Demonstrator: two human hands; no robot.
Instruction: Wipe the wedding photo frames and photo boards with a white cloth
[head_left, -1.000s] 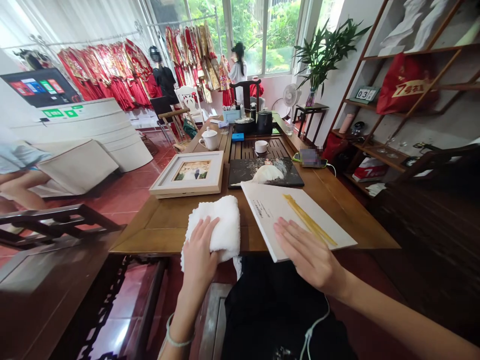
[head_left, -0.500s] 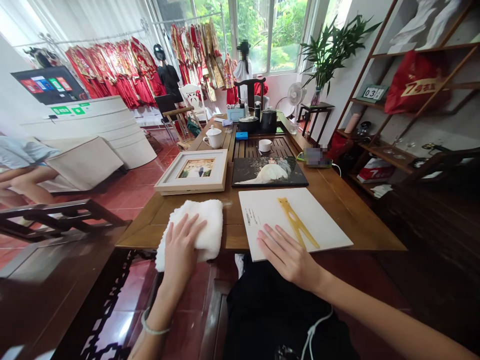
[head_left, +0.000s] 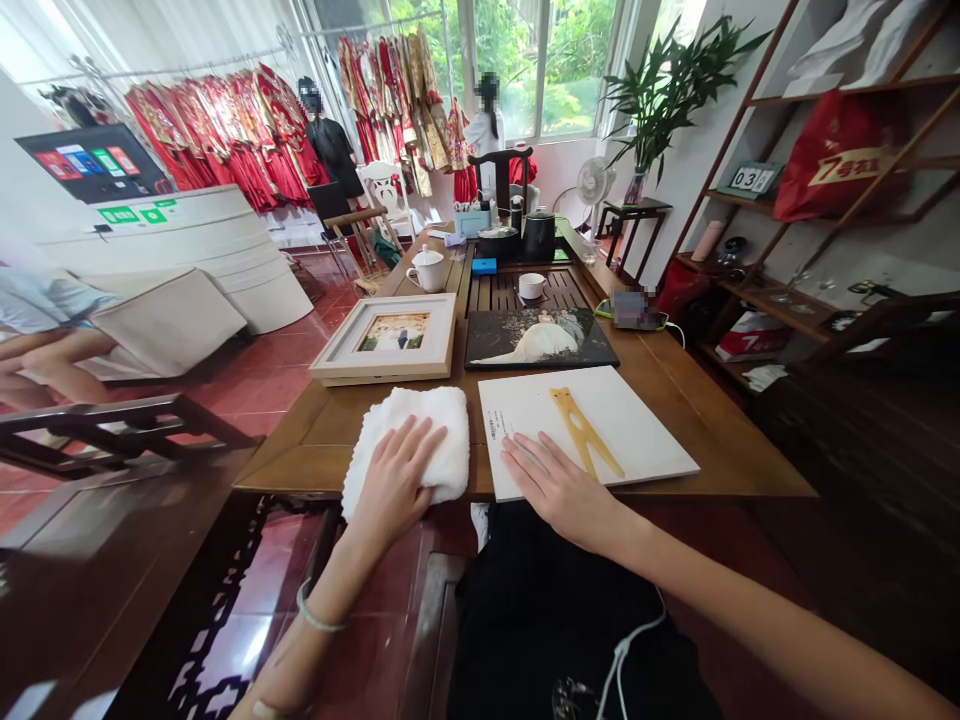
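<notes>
My left hand (head_left: 401,468) lies flat with fingers spread on a folded white fluffy towel (head_left: 450,450) at the front edge of the wooden table. Part of the towel hangs over that edge. To the right, my right hand (head_left: 551,485) rests with outstretched fingers on the left front part of a white board (head_left: 645,435). A yellow cat-shaped piece with two long legs (head_left: 576,425) lies on the board, just beyond my right fingers. Small print runs along the board's left side. Both hands are open.
Behind the towel lies a light wooden picture frame (head_left: 326,355), beside a dark wedding photo panel (head_left: 544,340). A lidded white cup (head_left: 427,270), a small white cup (head_left: 532,288) and a phone (head_left: 634,310) stand or lie farther back. A wooden chair (head_left: 135,430) is at left.
My left hand and the towel have slid right, closer to the white board. The board has shifted slightly away from me, with my right hand still on it.
</notes>
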